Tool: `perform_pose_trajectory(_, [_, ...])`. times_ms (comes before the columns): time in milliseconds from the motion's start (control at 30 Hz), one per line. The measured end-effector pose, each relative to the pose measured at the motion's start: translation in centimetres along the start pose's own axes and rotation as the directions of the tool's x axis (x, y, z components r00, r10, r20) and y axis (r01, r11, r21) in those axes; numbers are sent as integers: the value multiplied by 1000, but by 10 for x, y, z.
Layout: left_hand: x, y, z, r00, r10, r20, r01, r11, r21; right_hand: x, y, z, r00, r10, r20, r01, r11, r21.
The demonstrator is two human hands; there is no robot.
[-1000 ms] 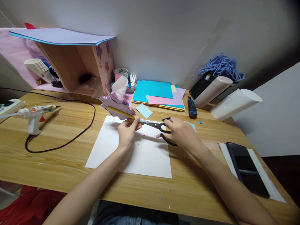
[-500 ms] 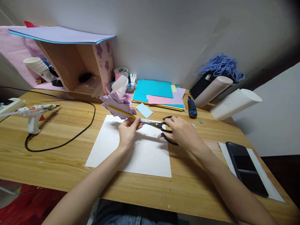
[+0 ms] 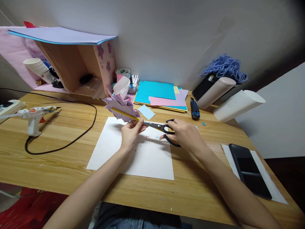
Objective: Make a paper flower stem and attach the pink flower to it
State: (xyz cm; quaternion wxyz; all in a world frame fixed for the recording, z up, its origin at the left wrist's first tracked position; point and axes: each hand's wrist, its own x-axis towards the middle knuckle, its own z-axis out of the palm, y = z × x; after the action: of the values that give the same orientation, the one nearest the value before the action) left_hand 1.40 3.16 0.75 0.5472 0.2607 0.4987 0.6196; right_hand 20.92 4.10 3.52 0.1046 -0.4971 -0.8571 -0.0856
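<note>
In the head view my left hand [image 3: 130,133] pinches a thin yellow strip [image 3: 124,114] between thumb and fingers. The strip slants up and left, in front of a folded purple paper piece [image 3: 120,106]. My right hand [image 3: 186,133] has its fingers through the black handles of a pair of scissors [image 3: 159,126]. Their blades point left and reach the left fingertips at the strip's near end; whether they bite into it, I cannot tell. Under both lies a white sheet of paper [image 3: 147,165] with small coloured scraps on it.
At left are a glue gun [image 3: 35,119] with its black cord and an open box [image 3: 71,63]. Behind my hands lie a light blue card [image 3: 146,112] and stacked coloured paper [image 3: 157,90]. A utility knife [image 3: 194,109], a white roll [image 3: 238,106] and a phone [image 3: 249,170] are at right.
My left hand and the yellow strip have shifted slightly right. The scissor blades look closer together, and the pale sliver seen along them earlier shows less. Both hands keep their holds.
</note>
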Motion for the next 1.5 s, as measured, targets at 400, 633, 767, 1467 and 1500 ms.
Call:
perform_pose_trajectory(400, [-1, 4, 0, 994, -61, 93, 67, 996, -63, 2, 6, -2, 998, -22, -57, 19, 998, -55])
perform_pose_trajectory(633, [0, 4, -1, 997, -57, 59, 59, 998, -36, 2, 3, -3, 997, -37, -69, 30, 995, -96])
perform_pose_trajectory(767, [-1, 4, 0, 998, -42, 51, 44, 999, -24, 1, 2, -3, 996, -39, -74, 35, 998, -57])
perform_pose_trajectory(1467, [-4, 9, 1, 997, 1, 72, -1, 1000, 4, 2, -1, -8, 998, -27, -49, 24, 998, -50])
perform_pose_trajectory(1500, [-4, 10, 1, 997, 2, 75, -3, 1000, 7, 2, -2, -8, 998, -24, -52, 22, 999, -45])
